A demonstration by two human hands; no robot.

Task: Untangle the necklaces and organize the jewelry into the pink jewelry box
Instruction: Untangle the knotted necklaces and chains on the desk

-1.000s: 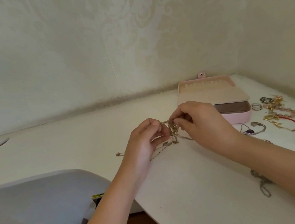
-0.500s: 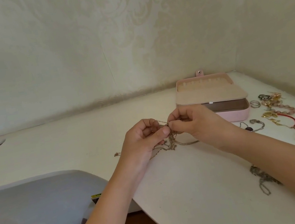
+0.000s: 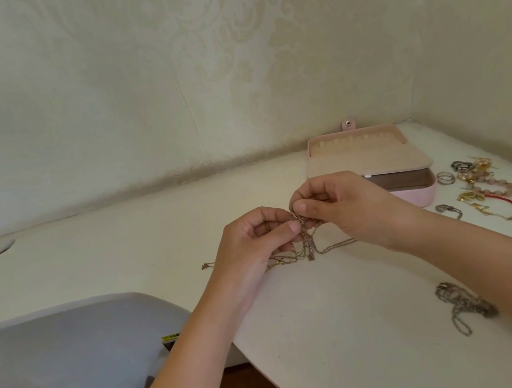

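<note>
no readable text, yellow label strip (image 3: pixel 170 337) below the table edge, print too small to read

Both of the person's forearms are bare right down to where they leave the bottom of the view, with no sleeve edge showing anywhere. The left hand (image 3: pixel 256 244) has short, plain nails, and no ring shows on its fingers. The right hand (image 3: pixel 348 208), nearer the open pink jewelry box (image 3: pixel 417 197), looks likewise: short nails, bare wrist.
</note>
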